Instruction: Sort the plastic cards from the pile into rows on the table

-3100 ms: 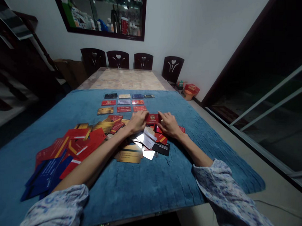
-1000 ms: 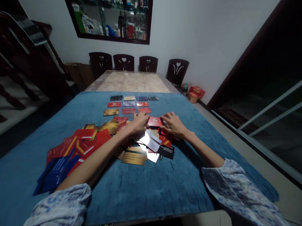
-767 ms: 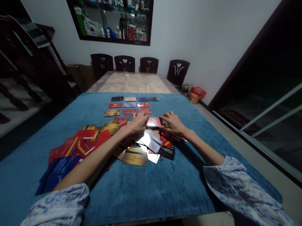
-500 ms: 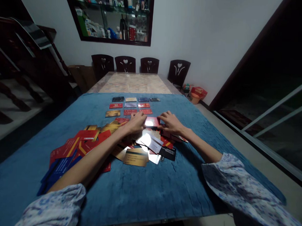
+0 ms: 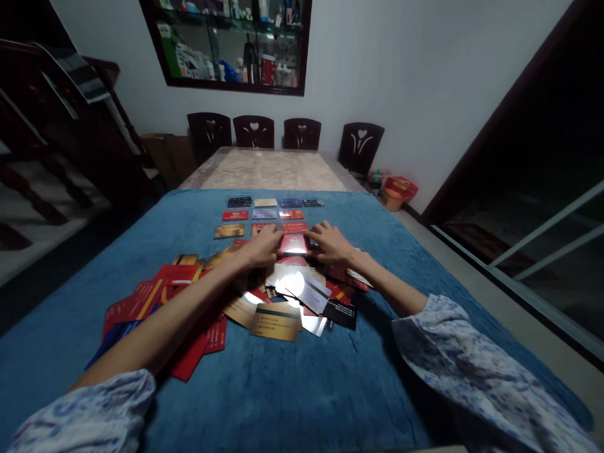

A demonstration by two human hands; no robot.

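Between my two hands is a small stack of red cards [image 5: 294, 244], shiny on top. My left hand [image 5: 265, 246] grips the stack's left edge, and my right hand [image 5: 330, 243] pinches the right edge. Just beyond it, neat small piles stand in rows, among them a gold one [image 5: 229, 231], a red one [image 5: 235, 215] and a dark one [image 5: 240, 202]. Nearer me lies a loose heap with a gold card [image 5: 276, 324], a silver card [image 5: 310, 292] and a black card [image 5: 341, 314]. Part of the heap is hidden under my left forearm.
A blue cloth [image 5: 294, 400] covers the near part of the table, and bare marble [image 5: 279, 169] shows at its far end. Red cards [image 5: 133, 302] are spread on the left. Dark chairs [image 5: 253, 131] line the far end. Wooden stair railings stand at the left.
Both hands have shifted slightly left and away from me with the red stack, towards the rows. More of the heap's middle shows behind it. The view has tilted a little.
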